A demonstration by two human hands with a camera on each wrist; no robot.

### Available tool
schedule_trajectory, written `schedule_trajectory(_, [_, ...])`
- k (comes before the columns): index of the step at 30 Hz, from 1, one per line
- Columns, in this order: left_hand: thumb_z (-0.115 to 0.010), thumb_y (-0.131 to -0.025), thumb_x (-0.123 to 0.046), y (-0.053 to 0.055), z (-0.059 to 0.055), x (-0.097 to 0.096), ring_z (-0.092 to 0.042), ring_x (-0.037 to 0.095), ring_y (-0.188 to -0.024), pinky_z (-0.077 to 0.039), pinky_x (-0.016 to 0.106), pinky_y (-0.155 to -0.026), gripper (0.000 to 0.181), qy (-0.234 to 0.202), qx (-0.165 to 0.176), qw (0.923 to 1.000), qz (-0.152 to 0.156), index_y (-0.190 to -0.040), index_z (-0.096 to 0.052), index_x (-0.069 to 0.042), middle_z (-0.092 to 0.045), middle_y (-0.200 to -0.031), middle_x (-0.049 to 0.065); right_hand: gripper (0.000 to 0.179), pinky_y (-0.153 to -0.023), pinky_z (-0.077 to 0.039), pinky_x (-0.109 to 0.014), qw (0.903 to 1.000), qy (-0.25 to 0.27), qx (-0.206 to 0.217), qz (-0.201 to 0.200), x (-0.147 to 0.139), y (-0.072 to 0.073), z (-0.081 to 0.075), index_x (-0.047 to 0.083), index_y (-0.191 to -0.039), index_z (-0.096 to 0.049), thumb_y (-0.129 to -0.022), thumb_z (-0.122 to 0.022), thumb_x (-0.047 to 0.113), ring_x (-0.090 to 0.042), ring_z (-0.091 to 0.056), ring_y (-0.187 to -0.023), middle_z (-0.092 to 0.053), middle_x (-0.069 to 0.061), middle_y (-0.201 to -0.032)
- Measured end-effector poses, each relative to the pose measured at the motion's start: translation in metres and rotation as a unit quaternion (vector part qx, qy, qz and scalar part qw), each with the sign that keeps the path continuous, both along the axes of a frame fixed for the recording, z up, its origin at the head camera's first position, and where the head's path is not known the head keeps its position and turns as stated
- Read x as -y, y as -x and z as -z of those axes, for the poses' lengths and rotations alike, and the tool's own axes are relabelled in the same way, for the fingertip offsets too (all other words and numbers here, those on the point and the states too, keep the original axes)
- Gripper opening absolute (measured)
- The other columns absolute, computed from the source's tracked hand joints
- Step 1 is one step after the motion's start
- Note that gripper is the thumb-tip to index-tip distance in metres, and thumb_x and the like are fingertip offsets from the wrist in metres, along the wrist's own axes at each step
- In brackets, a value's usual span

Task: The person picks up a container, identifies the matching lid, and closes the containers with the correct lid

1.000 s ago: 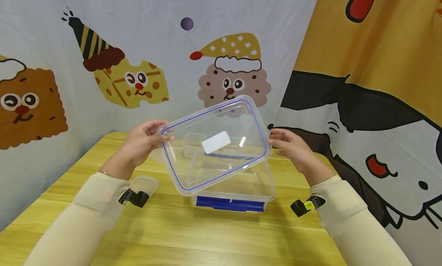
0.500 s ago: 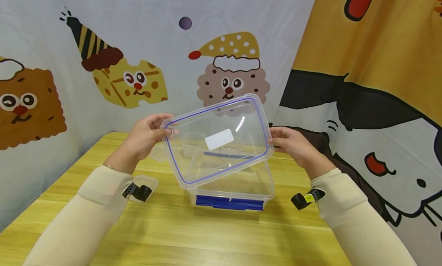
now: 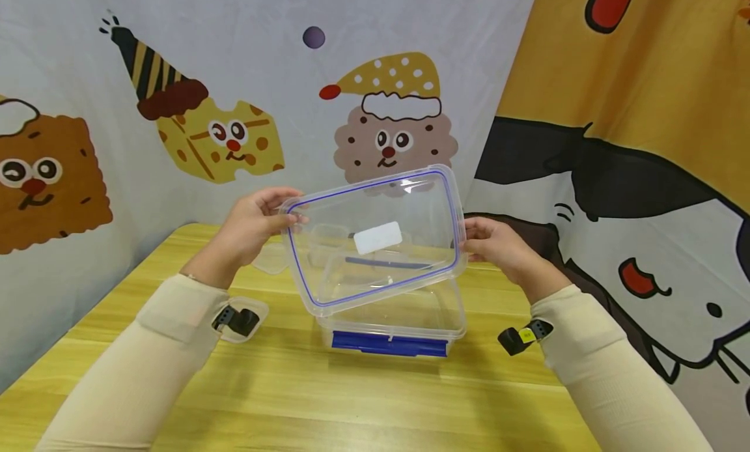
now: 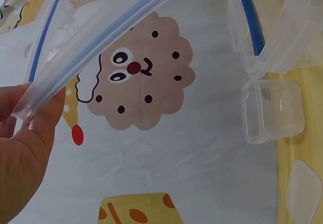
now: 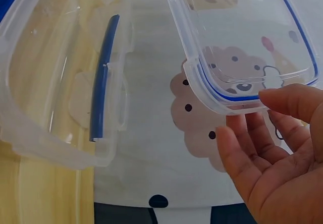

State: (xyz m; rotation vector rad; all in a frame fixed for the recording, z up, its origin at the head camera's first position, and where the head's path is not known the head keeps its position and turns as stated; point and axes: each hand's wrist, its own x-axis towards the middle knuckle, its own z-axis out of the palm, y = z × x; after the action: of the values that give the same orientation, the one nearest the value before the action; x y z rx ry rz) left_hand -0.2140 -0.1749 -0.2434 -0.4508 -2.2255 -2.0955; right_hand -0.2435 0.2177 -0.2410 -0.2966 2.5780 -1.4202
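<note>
Pinching opposite ends, left hand (image 3: pixel 249 227) and right hand (image 3: pixel 500 251) hold a clear lid (image 3: pixel 377 238) tilted above the blue-latched box (image 3: pixel 404 328). Just behind that box's left end stands a small tub (image 4: pixel 275 110), and left of the box lies a flat clear piece (image 4: pixel 304 192).

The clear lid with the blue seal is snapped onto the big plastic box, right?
Not snapped on: the head view shows the left hand and right hand holding the clear lid tilted, off the big plastic box. The seal is blue.
</note>
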Motion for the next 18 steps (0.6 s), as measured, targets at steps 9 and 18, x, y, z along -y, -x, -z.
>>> schedule_trajectory(9, [-0.052, -0.094, 0.010, 0.005, 0.004, -0.003, -0.068, 0.005, -0.087, -0.055, 0.020, -0.079, 0.032, 0.008, -0.017, 0.9997, 0.015, -0.125, -0.053, 0.002, -0.065, -0.106, -0.013, 0.038, -0.089, -0.054, -0.037, 0.9996, 0.012, -0.024, 0.007, -0.005, -0.003, 0.010, -0.001, -0.132, -0.050, -0.095, -0.057, 0.006, -0.018, -0.058, -0.101, -0.058, -0.015, -0.118])
schedule_trajectory(18, [-0.055, -0.092, 0.009, 0.009, 0.010, -0.004, -0.068, 0.006, -0.089, -0.055, 0.021, -0.081, 0.033, -0.043, -0.041, 0.9966, 0.056, -0.114, -0.064, -0.014, -0.067, -0.106, -0.012, 0.038, -0.082, -0.055, -0.024, 0.9978, 0.040, -0.039, 0.036, -0.009, -0.007, 0.018, -0.002, -0.131, -0.051, -0.094, -0.058, 0.005, -0.014, -0.059, -0.098, -0.057, -0.019, -0.122])
